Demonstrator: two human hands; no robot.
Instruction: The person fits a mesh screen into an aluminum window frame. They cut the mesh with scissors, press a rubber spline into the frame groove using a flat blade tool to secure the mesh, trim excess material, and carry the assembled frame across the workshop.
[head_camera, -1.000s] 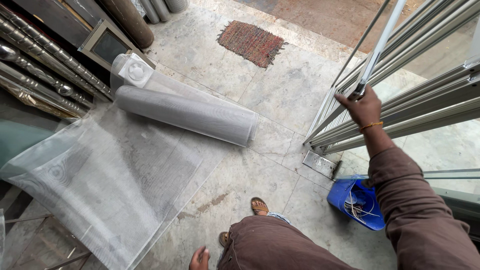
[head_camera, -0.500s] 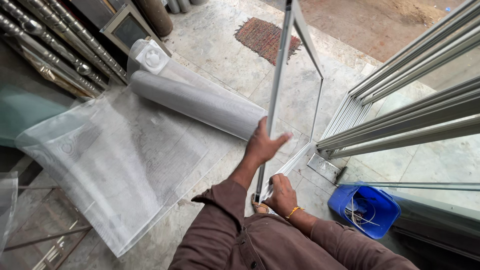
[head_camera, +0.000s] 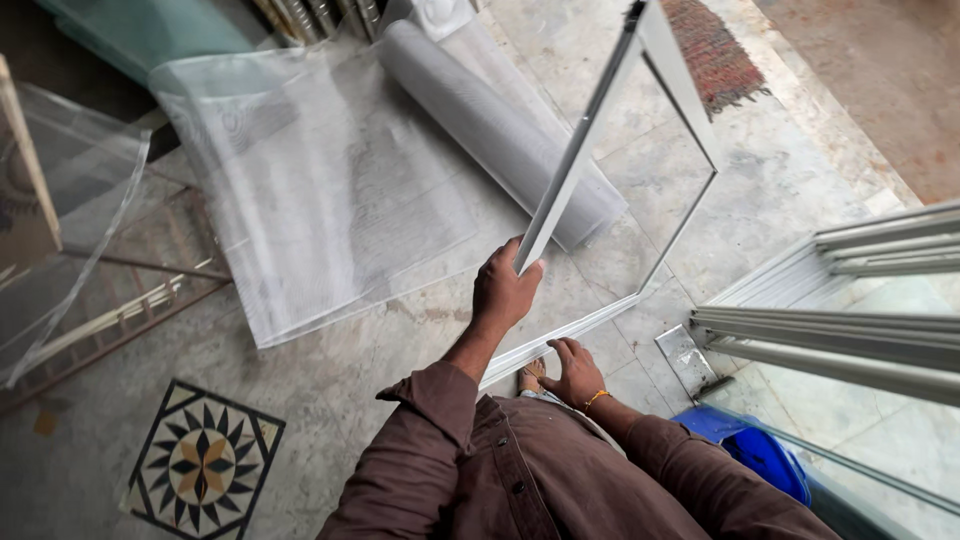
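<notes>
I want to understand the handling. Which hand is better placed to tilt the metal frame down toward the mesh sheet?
Probably the left hand: it grips the metal frame higher on its side rail, nearer the mesh sheet. The right hand only steadies the bottom rail.

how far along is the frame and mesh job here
Done: a sheet of mesh lies unrolled flat on the floor, beside the mesh roll. In hand: the left hand grips one bar of the empty metal frame, and the right hand rests on its lower bar; the frame stands tilted. Left: the frame holds no mesh yet.
</notes>
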